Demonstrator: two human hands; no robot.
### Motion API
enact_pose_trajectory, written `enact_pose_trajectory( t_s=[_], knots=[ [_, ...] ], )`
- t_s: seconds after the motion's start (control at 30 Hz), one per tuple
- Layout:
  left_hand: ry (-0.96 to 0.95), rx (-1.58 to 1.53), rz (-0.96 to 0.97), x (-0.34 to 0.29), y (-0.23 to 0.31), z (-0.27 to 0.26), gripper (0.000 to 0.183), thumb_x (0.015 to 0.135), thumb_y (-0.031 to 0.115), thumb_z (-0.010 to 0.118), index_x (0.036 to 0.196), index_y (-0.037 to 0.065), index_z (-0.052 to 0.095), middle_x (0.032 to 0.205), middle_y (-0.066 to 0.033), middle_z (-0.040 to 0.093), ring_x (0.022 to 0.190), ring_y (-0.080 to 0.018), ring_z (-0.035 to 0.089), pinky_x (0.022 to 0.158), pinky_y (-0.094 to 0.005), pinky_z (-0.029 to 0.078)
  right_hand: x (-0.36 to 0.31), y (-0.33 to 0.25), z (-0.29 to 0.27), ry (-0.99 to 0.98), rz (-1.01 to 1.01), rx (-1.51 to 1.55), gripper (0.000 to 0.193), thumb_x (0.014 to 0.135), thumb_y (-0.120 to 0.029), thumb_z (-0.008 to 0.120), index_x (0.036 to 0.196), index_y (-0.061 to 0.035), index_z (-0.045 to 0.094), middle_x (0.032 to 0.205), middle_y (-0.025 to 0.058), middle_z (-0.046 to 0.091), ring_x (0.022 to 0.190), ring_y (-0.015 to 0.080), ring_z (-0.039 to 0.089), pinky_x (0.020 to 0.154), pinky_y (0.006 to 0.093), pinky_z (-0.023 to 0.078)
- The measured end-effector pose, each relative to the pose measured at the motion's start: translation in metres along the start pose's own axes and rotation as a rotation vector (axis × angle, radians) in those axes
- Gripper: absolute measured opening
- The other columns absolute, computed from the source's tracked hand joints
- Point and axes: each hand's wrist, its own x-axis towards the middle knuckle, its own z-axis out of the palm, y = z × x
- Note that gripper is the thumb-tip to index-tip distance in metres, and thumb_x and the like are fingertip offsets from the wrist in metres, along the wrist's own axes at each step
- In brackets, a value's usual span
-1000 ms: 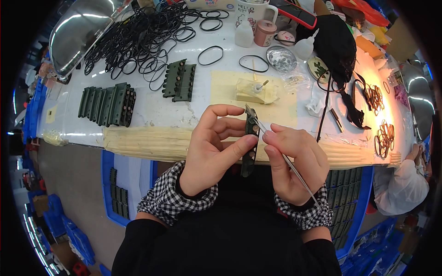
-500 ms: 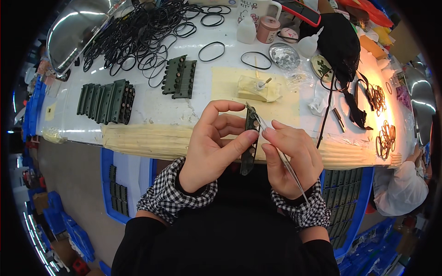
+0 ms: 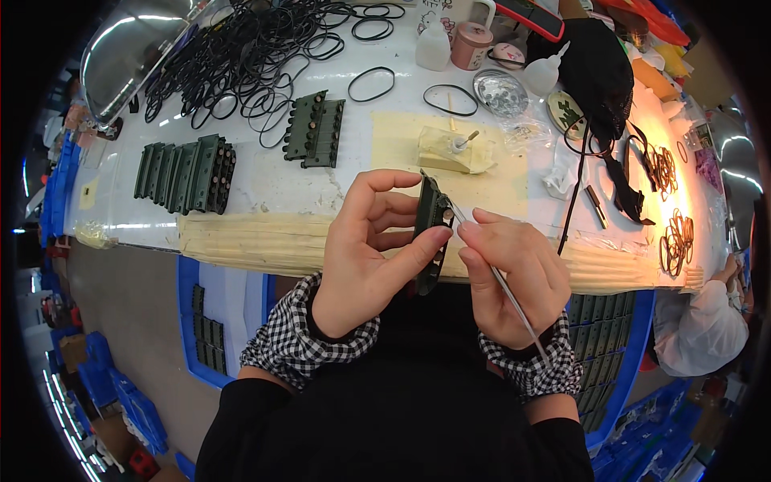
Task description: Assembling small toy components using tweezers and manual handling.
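My left hand holds a long, narrow dark green plastic model part upright between thumb and fingers. A row of small round discs runs along the part's right side. In my right hand, pinched between thumb and fingers, is a pair of slim metal tweezers. The tweezers' tips touch or nearly touch the part near its upper discs; which of the two I cannot tell. Behind my hands, a small tape-covered block with a short stick in it stands on the table.
Similar green parts stand in a row at left, with another group nearer the middle. Black rubber bands pile up at the back. Squeeze bottles, a foil dish and a black cord lie right. Blue trays flank me.
The green part has turned in my left hand, showing more of its broad side, and has risen slightly. My right hand and the tweezers have shifted a little to the right.
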Motion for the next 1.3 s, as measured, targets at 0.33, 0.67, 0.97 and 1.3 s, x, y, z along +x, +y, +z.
enact_pose_trajectory(
  t_s=[0.33, 0.67, 0.97, 1.3],
  knots=[
    [-0.049, -0.074, -0.079, 0.000, -0.001, -0.004, 0.048, 0.087, 0.002, 0.067, 0.127, 0.004, 0.040, 0.105, -0.0125, 0.063, 0.097, -0.0163, 0.064, 0.073, -0.0240, 0.055, -0.003, 0.003, 0.000, 0.005, 0.050, 0.054, 0.013, 0.080, 0.000, 0.072, 0.091, 0.0020, 0.065, 0.082, 0.0121, 0.069, 0.071, 0.0271, 0.068, 0.077, 0.0382, 0.059],
    [-0.033, -0.062, -0.098, 0.001, 0.005, -0.005, 0.051, 0.086, 0.003, 0.068, 0.128, 0.004, 0.039, 0.103, -0.0118, 0.064, 0.096, -0.0165, 0.065, 0.075, -0.0259, 0.055, -0.001, 0.007, 0.001, 0.000, 0.016, 0.060, 0.016, 0.078, -0.001, 0.074, 0.092, 0.0008, 0.065, 0.083, 0.0112, 0.069, 0.070, 0.0261, 0.067, 0.077, 0.0380, 0.059],
    [-0.031, 0.079, -0.071, 0.002, 0.010, -0.011, 0.055, 0.085, 0.004, 0.070, 0.130, 0.005, 0.039, 0.103, -0.0117, 0.064, 0.095, -0.0178, 0.065, 0.079, -0.0281, 0.055, 0.008, 0.011, -0.007, -0.097, 0.011, 0.070, 0.017, 0.076, -0.003, 0.075, 0.090, -0.0012, 0.067, 0.081, 0.0093, 0.068, 0.069, 0.0238, 0.066, 0.077, 0.0371, 0.059],
    [-0.042, 0.061, -0.101, 0.006, 0.008, -0.014, 0.056, 0.084, 0.007, 0.072, 0.130, 0.003, 0.040, 0.102, -0.0141, 0.065, 0.095, -0.0179, 0.066, 0.077, -0.0276, 0.055, 0.013, 0.014, -0.006, -0.180, -0.162, -0.053, 0.015, 0.080, -0.006, 0.073, 0.092, -0.0004, 0.067, 0.080, 0.0135, 0.067, 0.075, 0.0276, 0.068, 0.082, 0.0434, 0.058]
  ],
)
